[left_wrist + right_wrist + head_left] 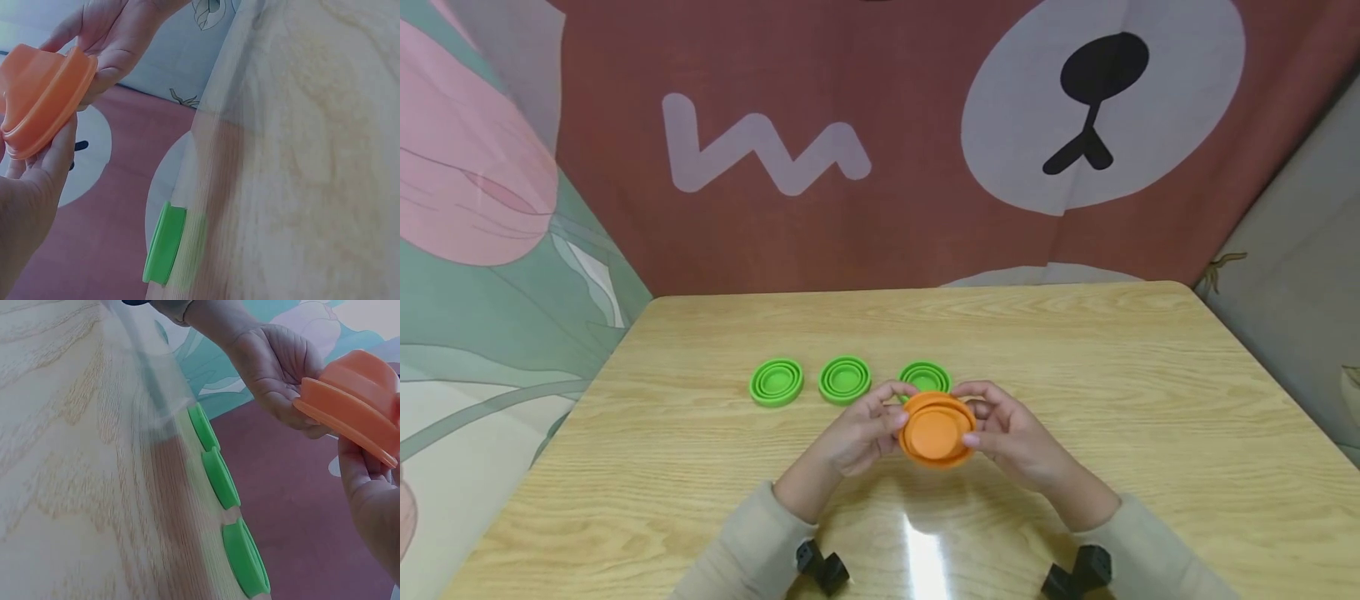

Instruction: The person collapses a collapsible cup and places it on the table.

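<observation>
An orange collapsible silicone cup (pixel 936 433) is held above the table between both hands, its flat base facing the head camera. My left hand (pixel 865 433) pinches the rim on one side, and my right hand (pixel 1018 442) pinches the opposite side, thumb on the near face. In the left wrist view the orange cup (pixel 44 94) appears partly expanded, with stepped walls. Three green collapsible cups, a left one (pixel 777 382), a middle one (pixel 845 380) and a right one (pixel 925 376), lie folded flat in a row. The orange cup and fingers partly cover the right one.
The light wooden table (pixel 700 483) spreads around the hands, its back edge meeting a brown cloth (pixel 895 233) with a printed bear face. Patterned cloth (pixel 482 333) hangs on the left. Black wrist mounts (pixel 1078 571) sit by the sleeves.
</observation>
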Demonstrator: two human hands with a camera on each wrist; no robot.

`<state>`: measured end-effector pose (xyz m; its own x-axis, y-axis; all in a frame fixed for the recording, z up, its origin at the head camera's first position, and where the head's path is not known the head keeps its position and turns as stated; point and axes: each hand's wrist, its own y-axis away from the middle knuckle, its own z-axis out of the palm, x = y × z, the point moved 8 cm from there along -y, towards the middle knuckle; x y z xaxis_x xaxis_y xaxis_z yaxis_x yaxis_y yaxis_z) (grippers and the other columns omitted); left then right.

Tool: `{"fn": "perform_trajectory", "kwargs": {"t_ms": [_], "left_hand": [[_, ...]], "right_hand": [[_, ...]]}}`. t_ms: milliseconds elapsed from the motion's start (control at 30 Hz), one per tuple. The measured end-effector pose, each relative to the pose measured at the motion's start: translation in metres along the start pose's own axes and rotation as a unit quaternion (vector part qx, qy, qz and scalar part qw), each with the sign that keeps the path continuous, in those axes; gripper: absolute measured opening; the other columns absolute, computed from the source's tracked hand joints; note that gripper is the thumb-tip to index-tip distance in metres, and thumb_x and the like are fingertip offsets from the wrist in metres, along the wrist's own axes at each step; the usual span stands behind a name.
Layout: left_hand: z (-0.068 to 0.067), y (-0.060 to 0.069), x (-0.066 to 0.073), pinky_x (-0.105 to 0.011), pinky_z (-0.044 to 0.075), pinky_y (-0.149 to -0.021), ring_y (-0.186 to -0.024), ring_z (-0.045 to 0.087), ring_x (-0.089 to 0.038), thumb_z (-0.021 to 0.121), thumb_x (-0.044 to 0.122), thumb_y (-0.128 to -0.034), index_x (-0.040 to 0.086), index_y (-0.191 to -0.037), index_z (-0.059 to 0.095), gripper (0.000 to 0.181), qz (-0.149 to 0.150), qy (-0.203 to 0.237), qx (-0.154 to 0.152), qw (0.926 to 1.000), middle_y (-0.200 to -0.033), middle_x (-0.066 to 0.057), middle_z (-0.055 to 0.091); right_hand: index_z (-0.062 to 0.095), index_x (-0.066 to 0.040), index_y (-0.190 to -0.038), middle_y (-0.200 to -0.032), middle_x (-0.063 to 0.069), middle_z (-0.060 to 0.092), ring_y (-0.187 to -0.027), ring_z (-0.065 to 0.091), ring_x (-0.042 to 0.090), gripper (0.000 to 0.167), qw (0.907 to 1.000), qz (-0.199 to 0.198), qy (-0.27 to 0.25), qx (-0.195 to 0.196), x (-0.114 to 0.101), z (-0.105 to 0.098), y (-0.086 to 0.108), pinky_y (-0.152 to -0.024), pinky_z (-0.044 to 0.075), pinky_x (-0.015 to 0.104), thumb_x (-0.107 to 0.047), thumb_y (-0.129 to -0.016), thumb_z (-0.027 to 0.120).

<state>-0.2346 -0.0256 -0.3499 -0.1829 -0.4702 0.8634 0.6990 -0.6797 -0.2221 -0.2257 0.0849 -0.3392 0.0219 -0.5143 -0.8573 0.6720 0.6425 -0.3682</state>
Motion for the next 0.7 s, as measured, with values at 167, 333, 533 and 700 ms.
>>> {"fn": "perform_trajectory", "kwargs": {"t_ms": [167,333,533,700], "left_hand": [[0.0,0.0001,-0.0003,-0.025,0.049,-0.068,-0.076,0.059,-0.013,0.039,-0.001,-0.0884,0.008,-0.108,0.043,0.022,0.003,0.005,0.001,1.0,-0.088,-0.004,0.061],[-0.0004,0.0,-0.0008,-0.025,0.049,-0.069,-0.078,0.059,-0.014,0.041,0.001,-0.0883,0.008,-0.108,0.042,0.021,0.002,0.003,0.002,1.0,-0.091,-0.004,0.06],[-0.0007,-0.0002,-0.0002,-0.023,0.048,-0.069,-0.079,0.058,-0.013,0.042,0.004,-0.0891,0.007,-0.108,0.042,0.019,0.008,0.003,-0.013,0.9999,-0.094,-0.005,0.06],[0.0035,0.0006,0.0003,-0.022,0.046,-0.071,-0.081,0.056,-0.011,0.042,0.01,-0.0903,0.009,-0.107,0.04,0.017,0.002,0.013,-0.035,0.9993,-0.094,-0.003,0.057]], "right_hand": [[0.038,-0.002,-0.118,-0.105,0.011,0.053,-0.094,0.054,0.018,0.04,0.9999,-0.009,0.0,0.008,-0.0001,-0.0007,0.0,-0.079,0.046,0.027,0.014,-0.082,0.044],[0.041,-0.004,-0.116,-0.102,0.008,0.053,-0.092,0.055,0.015,0.039,0.9988,-0.013,0.034,0.031,0.0009,-0.0042,0.0009,-0.076,0.047,0.025,0.014,-0.082,0.045],[0.045,-0.006,-0.112,-0.098,0.004,0.054,-0.085,0.055,0.013,0.035,0.9866,-0.028,0.142,0.075,-0.0021,-0.0087,-0.0001,-0.067,0.049,0.022,0.011,-0.081,0.048],[0.046,-0.005,-0.111,-0.1,0.004,0.055,-0.086,0.056,0.014,0.033,0.9893,-0.026,0.135,0.047,-0.0021,-0.0061,-0.0031,-0.066,0.05,0.023,0.01,-0.081,0.048]]}}
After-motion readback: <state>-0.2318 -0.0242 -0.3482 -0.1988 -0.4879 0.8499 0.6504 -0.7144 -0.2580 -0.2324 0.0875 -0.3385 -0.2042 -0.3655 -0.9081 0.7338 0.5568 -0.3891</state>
